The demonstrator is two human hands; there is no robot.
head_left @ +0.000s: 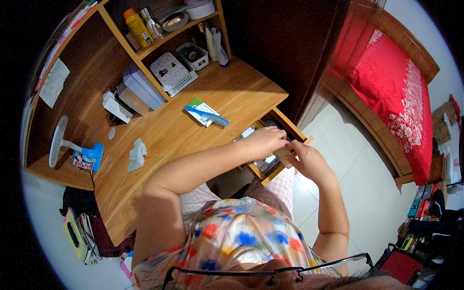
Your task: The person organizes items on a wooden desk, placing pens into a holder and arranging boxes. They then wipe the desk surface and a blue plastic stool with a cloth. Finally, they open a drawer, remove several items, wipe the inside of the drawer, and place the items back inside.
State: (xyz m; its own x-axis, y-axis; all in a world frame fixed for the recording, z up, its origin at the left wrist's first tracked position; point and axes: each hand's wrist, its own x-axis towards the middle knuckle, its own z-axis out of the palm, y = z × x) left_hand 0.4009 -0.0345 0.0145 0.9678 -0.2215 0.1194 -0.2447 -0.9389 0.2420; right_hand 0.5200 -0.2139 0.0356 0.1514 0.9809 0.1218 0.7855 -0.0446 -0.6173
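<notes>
Head view shows our left hand (265,140) and right hand (309,162) both closed on a small tan box (283,155) above the open drawer (270,164); we judge it light, stiff, best pinched by its edges.

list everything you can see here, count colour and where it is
desk: 1, light brown wood, centre left
open drawer: 1, wood, desk's right end, under the hands
small tan object: 1, held between both hands over the drawer
blue comb: 1, on the desk, lying on a green and white packet
crumpled tissue: 1, pale, desk front
clip lamp: 1, white with blue base, desk's left end
white basket: 1, lower shelf
yellow bottle: 1, upper shelf
bed: 1, red cover, wood frame, right
left hand: 1, on the tan object
right hand: 1, on the tan object
</notes>
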